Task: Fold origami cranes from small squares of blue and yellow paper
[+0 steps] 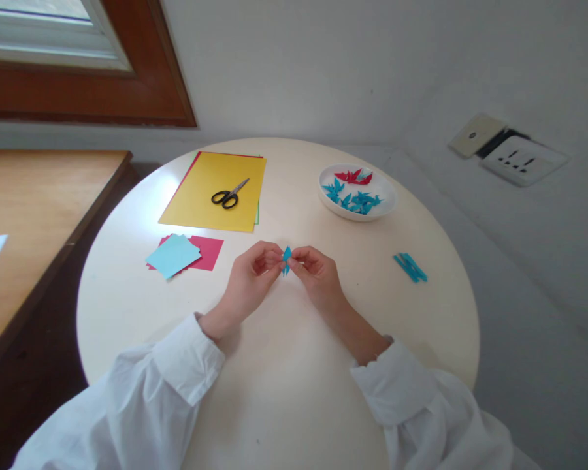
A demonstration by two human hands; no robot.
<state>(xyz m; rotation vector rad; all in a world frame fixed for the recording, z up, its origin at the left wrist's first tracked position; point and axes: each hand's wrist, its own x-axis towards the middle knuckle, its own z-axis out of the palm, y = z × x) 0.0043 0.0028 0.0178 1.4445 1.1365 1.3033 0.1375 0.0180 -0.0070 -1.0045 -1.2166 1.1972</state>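
Observation:
A small folded piece of blue paper (287,254) is held upright above the middle of the round white table (284,391). My left hand (255,271) pinches its left side between thumb and fingers. On the opposite side, my right hand (318,271) pinches it the same way. The paper has pointed ends at top and bottom; its middle is partly covered by my fingertips. Beyond my right hand stands a white dish (357,213) with several blue folded paper cranes (365,203) and red ones (355,177) in it.
Black-handled scissors (229,195) lie on yellow paper sheets (191,199) at the back left. Nearer are light blue squares (174,256) over red squares (210,252). Several folded blue strips (410,267) lie at the right. A wooden desk (44,209) stands left; wall sockets (519,160) are at right.

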